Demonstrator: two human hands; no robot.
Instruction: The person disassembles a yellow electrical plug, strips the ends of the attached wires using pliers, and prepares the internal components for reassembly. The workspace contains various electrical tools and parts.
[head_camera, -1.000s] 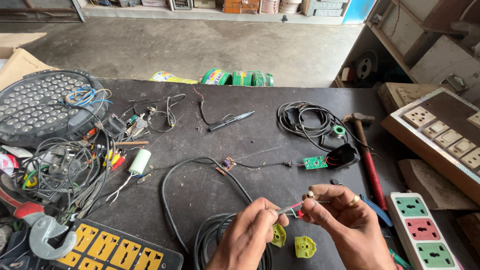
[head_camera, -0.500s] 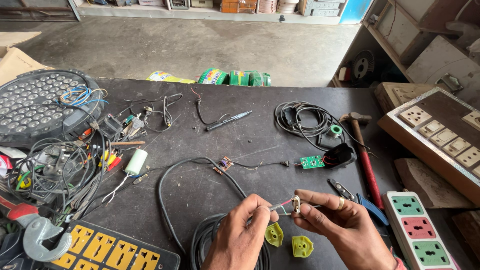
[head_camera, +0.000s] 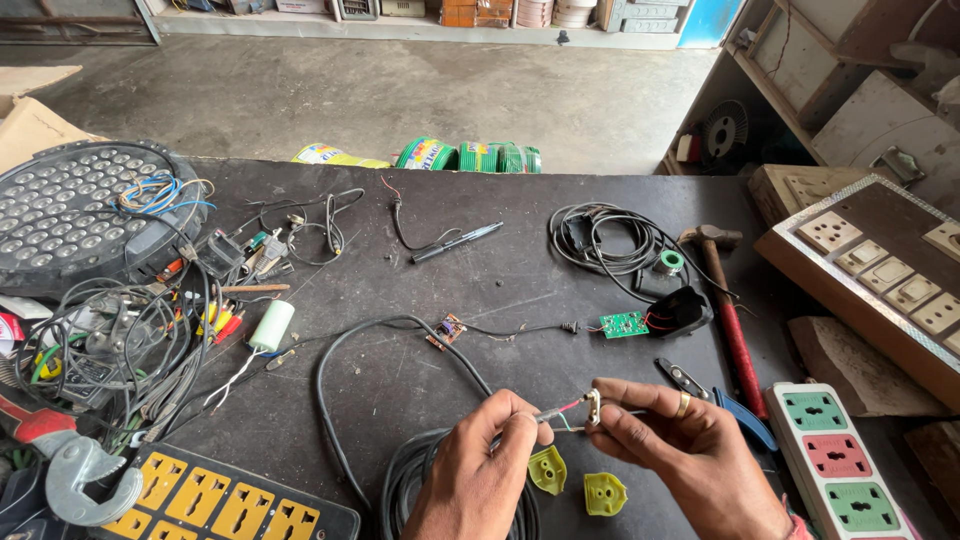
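Note:
My left hand (head_camera: 478, 470) pinches the stripped end of a black cable (head_camera: 345, 400), where thin red and pale wires (head_camera: 560, 410) stick out. My right hand (head_camera: 690, 450), with a ring on one finger, holds a small brass plug pin (head_camera: 593, 405) against those wire ends. Two yellow-green plug shell halves (head_camera: 547, 468) (head_camera: 605, 493) lie on the dark table just below my hands. The rest of the black cable is coiled under my left wrist.
A small green circuit board (head_camera: 626, 324) with a black casing (head_camera: 682, 310) lies beyond my hands. A hammer (head_camera: 725, 300), pliers (head_camera: 735, 415) and a coloured power strip (head_camera: 835, 465) sit right. A round LED light (head_camera: 70, 215), tangled wires and a yellow socket board (head_camera: 225, 505) sit left.
My hands have drawn a little closer to me and the brass pin now sits at the wire ends. The camera tilted slightly.

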